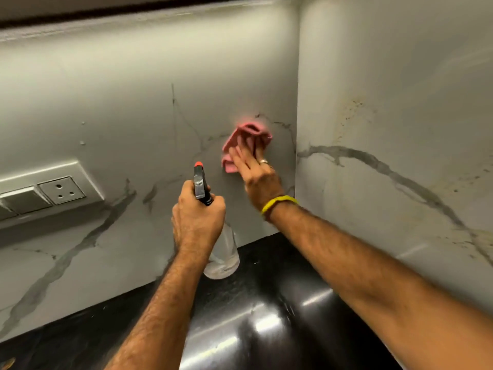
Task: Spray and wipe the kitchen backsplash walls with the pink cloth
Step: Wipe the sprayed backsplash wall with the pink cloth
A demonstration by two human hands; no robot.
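My right hand [256,172] presses the crumpled pink cloth [246,140] flat against the back backsplash wall [133,102], close to the inside corner. Its fingers lie straight over the cloth; a ring and a yellow wristband show. My left hand [196,217] grips the neck of a clear spray bottle [222,260] with a black head and an orange nozzle tip [198,164] pointing at the wall just left of the cloth. The bottle hangs above the counter.
A white marble side wall [400,129] with grey veins and brownish specks meets the back wall at the corner. A socket and switch plate [53,194] sits on the back wall at left. A glossy black countertop [266,316] runs below.
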